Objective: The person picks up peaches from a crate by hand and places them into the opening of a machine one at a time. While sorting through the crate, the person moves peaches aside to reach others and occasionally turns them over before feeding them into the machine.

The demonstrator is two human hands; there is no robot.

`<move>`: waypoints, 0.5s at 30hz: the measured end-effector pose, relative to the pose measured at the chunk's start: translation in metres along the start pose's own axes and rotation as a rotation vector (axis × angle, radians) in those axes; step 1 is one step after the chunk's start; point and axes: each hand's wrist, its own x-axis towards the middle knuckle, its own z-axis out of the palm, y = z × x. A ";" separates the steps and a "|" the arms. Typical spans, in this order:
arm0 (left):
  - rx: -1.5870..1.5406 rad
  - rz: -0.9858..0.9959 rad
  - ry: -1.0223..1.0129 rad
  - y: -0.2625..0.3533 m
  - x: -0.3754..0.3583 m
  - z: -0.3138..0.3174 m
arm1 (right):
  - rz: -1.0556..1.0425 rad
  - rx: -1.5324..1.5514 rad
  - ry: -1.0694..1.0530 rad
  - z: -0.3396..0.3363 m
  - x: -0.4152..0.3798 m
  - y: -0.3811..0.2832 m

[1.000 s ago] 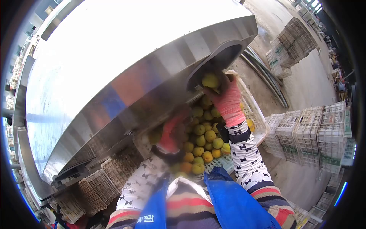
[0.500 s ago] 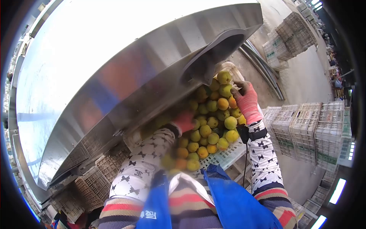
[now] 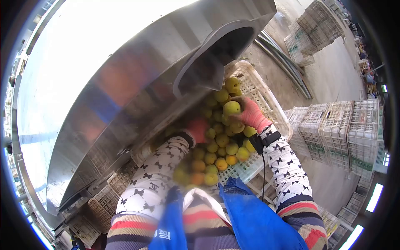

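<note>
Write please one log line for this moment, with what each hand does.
left hand: on fruit pile, grip unclear | right hand: holds yellow-green fruit | crate: filled with fruit, under metal chute

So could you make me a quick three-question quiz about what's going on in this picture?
1. True or false: the right hand holds a yellow-green fruit.
2. The fruit pile lies in: A) a white plastic crate B) a metal bucket C) a cloth sack.
3. Fill in: the left hand rests among the fruit, close under the edge of the big ____ machine.

Key: 1 true; 2 A; 3 metal.
</note>
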 end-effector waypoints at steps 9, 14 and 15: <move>-0.423 -0.187 0.291 -0.004 -0.003 0.072 | -0.111 1.558 -0.099 -0.001 -0.062 -0.073; -0.553 -0.208 0.251 0.013 -0.015 0.043 | -0.640 -0.246 0.581 -0.034 -0.022 -0.153; -0.520 -0.168 0.271 0.009 -0.012 0.053 | -0.578 -0.275 0.546 -0.029 -0.018 -0.159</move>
